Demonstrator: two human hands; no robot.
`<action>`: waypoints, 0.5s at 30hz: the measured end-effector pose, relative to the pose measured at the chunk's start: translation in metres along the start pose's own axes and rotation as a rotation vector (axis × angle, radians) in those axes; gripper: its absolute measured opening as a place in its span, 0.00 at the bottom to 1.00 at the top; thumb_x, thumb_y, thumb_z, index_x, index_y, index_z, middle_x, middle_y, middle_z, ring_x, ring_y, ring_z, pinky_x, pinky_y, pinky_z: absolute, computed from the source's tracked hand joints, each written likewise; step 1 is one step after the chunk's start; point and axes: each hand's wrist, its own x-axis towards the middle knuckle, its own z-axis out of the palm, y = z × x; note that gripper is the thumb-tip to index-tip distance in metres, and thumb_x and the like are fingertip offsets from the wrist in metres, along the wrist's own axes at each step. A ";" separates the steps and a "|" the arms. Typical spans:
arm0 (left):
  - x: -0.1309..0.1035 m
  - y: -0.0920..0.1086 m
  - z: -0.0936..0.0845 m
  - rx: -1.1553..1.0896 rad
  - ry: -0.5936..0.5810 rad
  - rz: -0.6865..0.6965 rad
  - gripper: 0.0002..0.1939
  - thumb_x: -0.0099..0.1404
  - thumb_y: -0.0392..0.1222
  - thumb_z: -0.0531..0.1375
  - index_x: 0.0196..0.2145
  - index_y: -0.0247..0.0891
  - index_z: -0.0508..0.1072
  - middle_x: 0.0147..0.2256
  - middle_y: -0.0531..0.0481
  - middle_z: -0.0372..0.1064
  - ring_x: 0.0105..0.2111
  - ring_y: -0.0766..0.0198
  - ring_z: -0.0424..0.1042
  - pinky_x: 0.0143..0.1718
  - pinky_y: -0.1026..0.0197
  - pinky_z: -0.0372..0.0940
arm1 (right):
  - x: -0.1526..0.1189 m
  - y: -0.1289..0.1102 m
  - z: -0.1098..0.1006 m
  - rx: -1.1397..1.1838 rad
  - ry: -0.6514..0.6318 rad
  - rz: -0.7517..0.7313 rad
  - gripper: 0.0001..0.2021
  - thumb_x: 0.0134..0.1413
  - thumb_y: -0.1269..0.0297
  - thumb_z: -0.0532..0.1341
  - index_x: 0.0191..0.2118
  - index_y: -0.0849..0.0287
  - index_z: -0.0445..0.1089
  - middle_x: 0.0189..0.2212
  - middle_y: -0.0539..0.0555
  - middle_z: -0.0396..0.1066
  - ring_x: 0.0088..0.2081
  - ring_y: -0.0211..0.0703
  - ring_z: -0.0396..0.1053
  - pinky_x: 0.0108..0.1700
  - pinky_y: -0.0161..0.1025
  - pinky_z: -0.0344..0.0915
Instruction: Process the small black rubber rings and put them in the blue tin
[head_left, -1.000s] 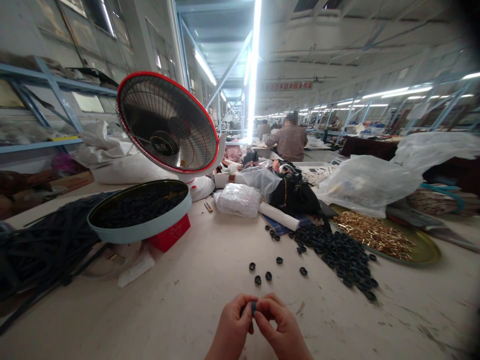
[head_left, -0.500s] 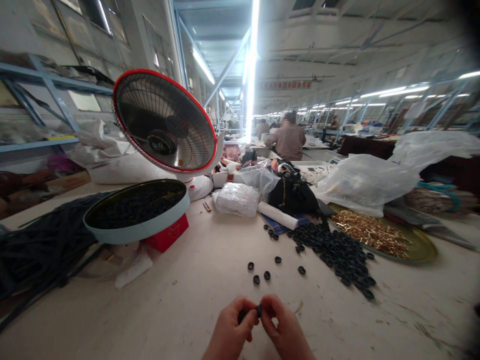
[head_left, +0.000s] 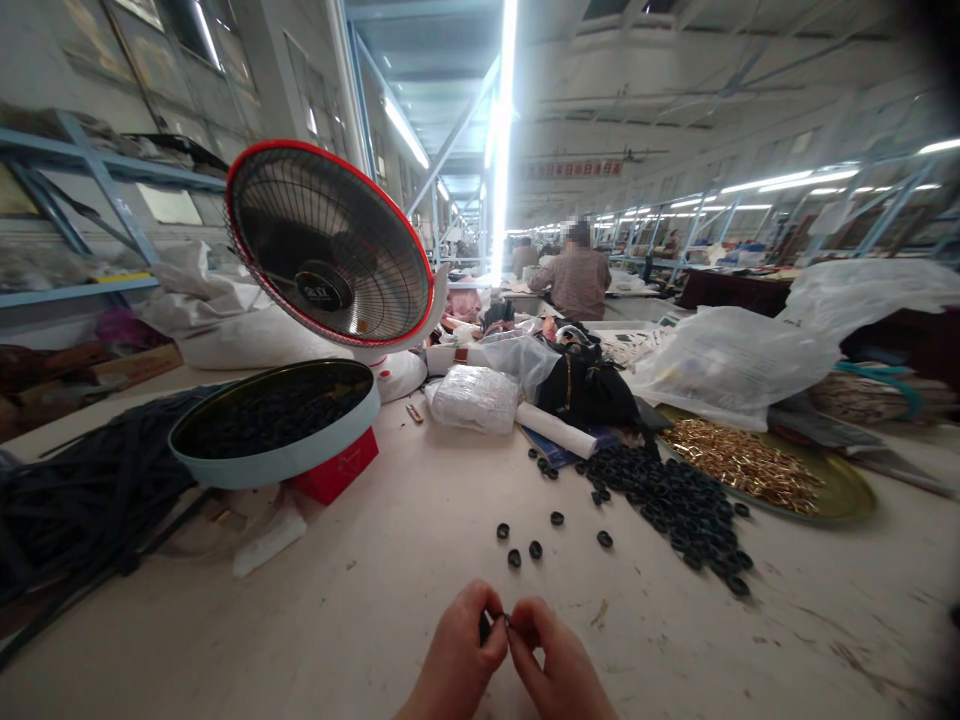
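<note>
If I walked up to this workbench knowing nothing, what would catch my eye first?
Probably the red-rimmed fan tilted at the back left, above a round tin of dark pieces. To the right lie a heap of black rings and a tray of brass parts. Up close, both hands pinch one small black piece.

Left hand (head_left: 459, 655) and right hand (head_left: 556, 665) pinch a small black ring (head_left: 496, 624) above the table (head_left: 375, 600); loose black rings (head_left: 667, 505) lie beyond.
</note>
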 end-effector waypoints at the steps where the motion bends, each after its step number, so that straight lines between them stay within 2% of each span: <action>1: 0.000 0.002 0.001 0.033 0.017 0.004 0.01 0.51 0.34 0.50 0.25 0.36 0.60 0.24 0.54 0.57 0.25 0.68 0.56 0.28 0.65 0.53 | 0.001 0.000 0.000 0.040 -0.005 0.016 0.08 0.53 0.61 0.48 0.28 0.59 0.57 0.24 0.50 0.62 0.27 0.34 0.62 0.31 0.32 0.60; 4: -0.003 0.008 0.001 0.105 0.009 0.031 0.02 0.52 0.35 0.49 0.25 0.37 0.61 0.25 0.53 0.59 0.26 0.67 0.57 0.29 0.64 0.53 | 0.004 0.001 -0.002 0.208 -0.001 0.095 0.08 0.51 0.60 0.50 0.27 0.59 0.56 0.22 0.47 0.59 0.25 0.33 0.59 0.29 0.32 0.58; 8: -0.009 0.014 -0.007 0.011 -0.140 0.035 0.05 0.53 0.37 0.52 0.28 0.36 0.67 0.28 0.52 0.65 0.29 0.66 0.61 0.32 0.65 0.55 | 0.005 0.008 -0.003 0.371 -0.029 0.181 0.07 0.48 0.61 0.52 0.26 0.59 0.55 0.20 0.45 0.56 0.24 0.32 0.57 0.28 0.32 0.56; 15: -0.005 0.015 -0.014 -0.176 -0.185 -0.022 0.06 0.52 0.37 0.55 0.28 0.34 0.70 0.22 0.55 0.62 0.24 0.70 0.58 0.27 0.67 0.53 | 0.006 0.005 -0.008 0.287 -0.013 0.162 0.06 0.49 0.62 0.50 0.27 0.59 0.55 0.21 0.45 0.56 0.25 0.33 0.57 0.28 0.33 0.55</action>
